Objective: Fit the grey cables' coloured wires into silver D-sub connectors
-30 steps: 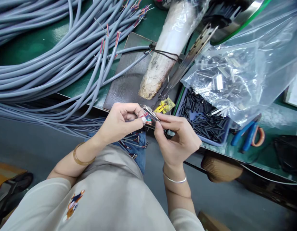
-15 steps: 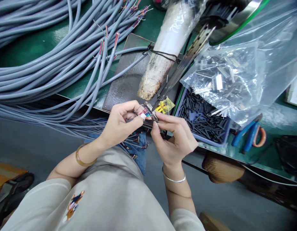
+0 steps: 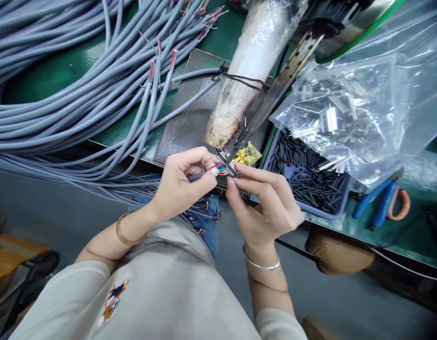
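The left hand (image 3: 184,182) has thumb and forefinger pressed together around the coloured wires (image 3: 218,166), their grey cable (image 3: 195,176) tucked under its fingers, probably so the loose ends stay gathered; the right hand (image 3: 268,200) pinches the near end of the connector (image 3: 228,163), apparently to leave its pin rows exposed. The connector is between both hands, at the pointed end of the perforated metal tool (image 3: 255,115), though contact is unclear; the tool slants down beside the wrapped cylinder (image 3: 244,71), seemingly angled to keep its tip within reach.
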The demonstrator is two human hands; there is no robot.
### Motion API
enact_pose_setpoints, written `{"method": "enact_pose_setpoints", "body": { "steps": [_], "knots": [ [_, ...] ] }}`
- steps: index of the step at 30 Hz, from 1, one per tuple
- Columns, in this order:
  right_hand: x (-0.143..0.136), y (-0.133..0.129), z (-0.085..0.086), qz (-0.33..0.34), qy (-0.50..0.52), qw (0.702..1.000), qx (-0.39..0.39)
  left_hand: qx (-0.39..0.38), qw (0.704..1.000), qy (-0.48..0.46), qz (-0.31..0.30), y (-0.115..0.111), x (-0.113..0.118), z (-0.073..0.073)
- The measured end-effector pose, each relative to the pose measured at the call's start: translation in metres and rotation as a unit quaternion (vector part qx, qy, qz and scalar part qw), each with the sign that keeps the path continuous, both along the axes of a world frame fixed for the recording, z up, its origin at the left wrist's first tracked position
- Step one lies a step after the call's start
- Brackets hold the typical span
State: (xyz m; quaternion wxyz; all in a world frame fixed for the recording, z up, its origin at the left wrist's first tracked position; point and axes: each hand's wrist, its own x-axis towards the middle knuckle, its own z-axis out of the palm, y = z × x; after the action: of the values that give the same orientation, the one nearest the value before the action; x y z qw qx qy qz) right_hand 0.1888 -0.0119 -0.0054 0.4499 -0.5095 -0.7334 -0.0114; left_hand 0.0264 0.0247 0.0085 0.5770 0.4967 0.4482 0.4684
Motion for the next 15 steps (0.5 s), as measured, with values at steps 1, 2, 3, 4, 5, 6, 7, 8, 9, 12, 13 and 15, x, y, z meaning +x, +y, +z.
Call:
{"method": "enact_pose_setpoints", "body": {
  "steps": [1, 2, 3, 4, 5, 6, 7, 8, 9, 12, 13, 15],
  "knots": [
    [0.000, 0.000, 0.001, 0.000, -0.004, 1.000, 0.003, 0.001, 1.000, -0.002, 0.000, 0.000, 0.000, 0.000],
    [0.000, -0.001, 0.001, -0.001, -0.008, 1.000, 0.007, 0.002, 1.000, -0.006, 0.000, 0.000, 0.000, 0.000],
    [0.000, -0.001, 0.001, -0.002, -0.013, 1.000, 0.015, 0.000, 1.000, -0.009, -0.001, 0.000, -0.001, 0.000],
    [-0.001, -0.001, 0.001, -0.003, -0.022, 0.999, 0.024, -0.006, 1.000, -0.011, -0.005, 0.000, -0.001, -0.001],
    [-0.001, -0.002, 0.000, -0.005, -0.033, 0.999, 0.032, -0.014, 1.000, -0.010, -0.009, 0.001, -0.001, -0.002],
    [-0.001, -0.002, -0.001, -0.006, -0.047, 0.998, 0.039, -0.024, 1.000, -0.006, -0.013, 0.001, -0.001, -0.003],
    [-0.001, -0.002, -0.002, -0.005, -0.061, 0.997, 0.045, -0.034, 0.999, -0.003, -0.016, 0.001, -0.001, -0.004],
    [-0.001, -0.003, -0.003, -0.002, -0.074, 0.996, 0.049, -0.043, 0.999, 0.000, -0.018, 0.001, -0.002, -0.005],
    [-0.001, -0.004, -0.003, 0.002, -0.083, 0.995, 0.052, -0.050, 0.999, 0.000, -0.020, 0.001, -0.002, -0.005],
    [0.003, -0.007, -0.004, 0.010, -0.059, 0.998, 0.037, -0.075, 0.996, -0.023, -0.046, 0.000, -0.004, -0.005],
    [0.005, -0.009, -0.004, 0.010, -0.028, 0.999, 0.025, -0.089, 0.994, -0.034, -0.062, 0.000, -0.004, -0.004],
    [0.010, -0.012, -0.003, 0.007, 0.063, 0.998, 0.024, -0.118, 0.988, -0.057, -0.084, -0.002, -0.005, -0.003]
  ]
}}
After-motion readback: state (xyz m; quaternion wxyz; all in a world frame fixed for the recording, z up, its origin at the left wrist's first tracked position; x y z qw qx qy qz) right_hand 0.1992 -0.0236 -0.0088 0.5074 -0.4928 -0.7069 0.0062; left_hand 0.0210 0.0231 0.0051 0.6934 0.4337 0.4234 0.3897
